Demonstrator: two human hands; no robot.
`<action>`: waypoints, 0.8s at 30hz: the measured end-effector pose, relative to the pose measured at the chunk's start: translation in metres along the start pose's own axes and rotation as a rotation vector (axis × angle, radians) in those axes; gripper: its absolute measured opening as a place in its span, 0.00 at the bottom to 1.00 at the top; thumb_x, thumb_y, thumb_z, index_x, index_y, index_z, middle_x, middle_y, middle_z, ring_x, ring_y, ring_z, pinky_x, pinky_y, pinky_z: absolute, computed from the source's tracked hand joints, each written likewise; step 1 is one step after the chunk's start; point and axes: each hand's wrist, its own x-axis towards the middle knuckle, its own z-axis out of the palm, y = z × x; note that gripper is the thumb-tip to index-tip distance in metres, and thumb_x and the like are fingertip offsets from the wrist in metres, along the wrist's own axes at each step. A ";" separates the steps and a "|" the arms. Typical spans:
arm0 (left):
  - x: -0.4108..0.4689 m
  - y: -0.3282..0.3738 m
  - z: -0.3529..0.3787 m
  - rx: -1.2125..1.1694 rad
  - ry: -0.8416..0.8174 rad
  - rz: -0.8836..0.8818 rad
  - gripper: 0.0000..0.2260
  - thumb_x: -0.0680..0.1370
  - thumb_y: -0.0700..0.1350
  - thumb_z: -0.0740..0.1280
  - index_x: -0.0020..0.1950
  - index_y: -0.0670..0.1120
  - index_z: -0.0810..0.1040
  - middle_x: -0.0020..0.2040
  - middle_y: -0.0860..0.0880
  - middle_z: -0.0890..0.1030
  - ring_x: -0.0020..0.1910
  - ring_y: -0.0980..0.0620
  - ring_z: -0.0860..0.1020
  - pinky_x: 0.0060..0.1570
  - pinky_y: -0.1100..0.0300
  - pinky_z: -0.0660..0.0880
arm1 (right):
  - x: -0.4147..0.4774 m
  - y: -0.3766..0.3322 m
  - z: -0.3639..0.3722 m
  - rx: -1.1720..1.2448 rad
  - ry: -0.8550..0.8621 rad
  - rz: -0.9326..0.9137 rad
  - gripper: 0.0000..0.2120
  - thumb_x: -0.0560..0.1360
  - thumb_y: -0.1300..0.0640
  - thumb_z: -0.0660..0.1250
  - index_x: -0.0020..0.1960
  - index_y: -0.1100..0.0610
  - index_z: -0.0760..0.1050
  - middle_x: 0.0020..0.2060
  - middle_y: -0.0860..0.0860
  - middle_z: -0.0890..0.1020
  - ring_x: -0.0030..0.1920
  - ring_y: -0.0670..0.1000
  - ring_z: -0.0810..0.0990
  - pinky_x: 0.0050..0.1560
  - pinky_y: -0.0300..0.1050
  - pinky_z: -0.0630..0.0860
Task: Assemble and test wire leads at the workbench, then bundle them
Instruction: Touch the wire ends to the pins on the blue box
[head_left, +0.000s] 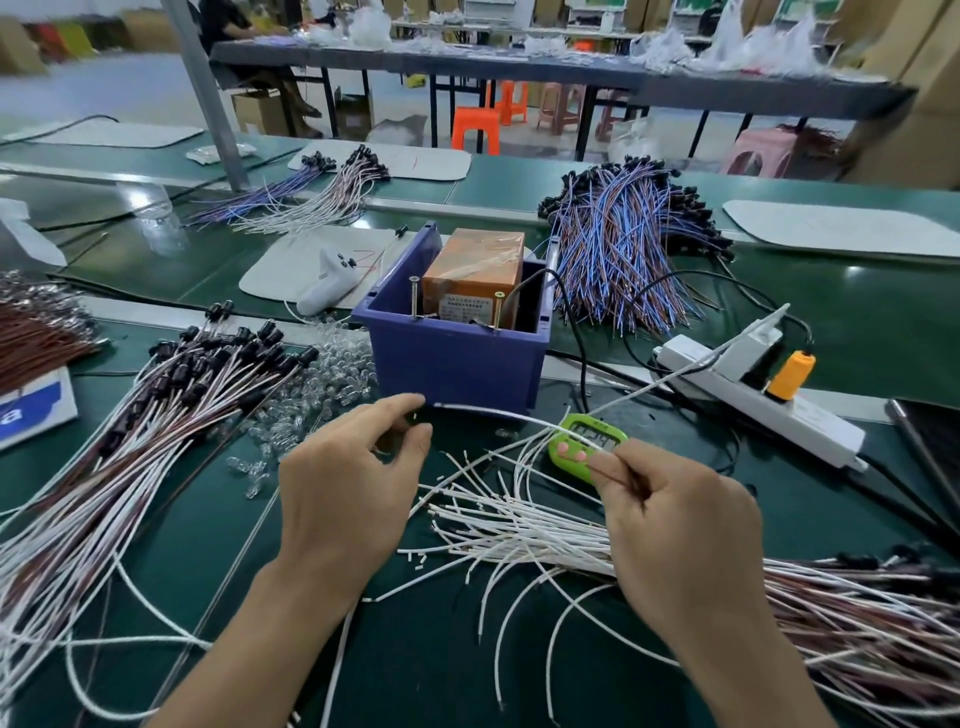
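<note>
My right hand (680, 525) pinches one white wire lead (498, 411) that arcs left to my left hand (348, 488). The left thumb and forefinger are curled at the wire's free end, just in front of the blue bin (457, 358). Whether they pinch something small there I cannot tell. A loose fan of white leads (519, 525) lies on the green mat under my right hand. A pile of clear LEDs (332, 379) sits left of the bin, beside finished leads with black holders (208, 374).
The bin holds an orange box (475, 275) with two upright screws. A green timer (587, 447) lies by my right fingers. A white power strip (753, 400) with an orange plug runs at right. A blue-and-brown lead heap (628, 244) lies behind.
</note>
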 end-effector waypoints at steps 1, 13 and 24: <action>0.000 0.001 -0.001 0.020 -0.010 -0.016 0.14 0.73 0.47 0.79 0.59 0.54 0.86 0.39 0.62 0.81 0.38 0.60 0.76 0.43 0.76 0.70 | 0.000 0.001 0.001 0.038 -0.018 -0.016 0.19 0.79 0.50 0.69 0.32 0.55 0.70 0.21 0.48 0.67 0.25 0.51 0.65 0.30 0.46 0.67; 0.004 -0.003 -0.004 0.154 0.067 -0.110 0.06 0.72 0.47 0.81 0.47 0.56 0.89 0.37 0.56 0.86 0.33 0.50 0.82 0.35 0.72 0.63 | 0.004 0.014 -0.002 0.171 -0.051 -0.010 0.18 0.77 0.44 0.68 0.36 0.56 0.79 0.24 0.50 0.73 0.28 0.53 0.69 0.33 0.45 0.70; 0.004 0.003 -0.003 0.127 -0.070 -0.234 0.10 0.71 0.62 0.76 0.50 0.63 0.87 0.27 0.61 0.77 0.30 0.56 0.75 0.34 0.61 0.69 | 0.003 0.010 -0.002 0.260 -0.069 0.008 0.24 0.75 0.37 0.62 0.36 0.57 0.78 0.24 0.51 0.72 0.29 0.53 0.69 0.32 0.42 0.67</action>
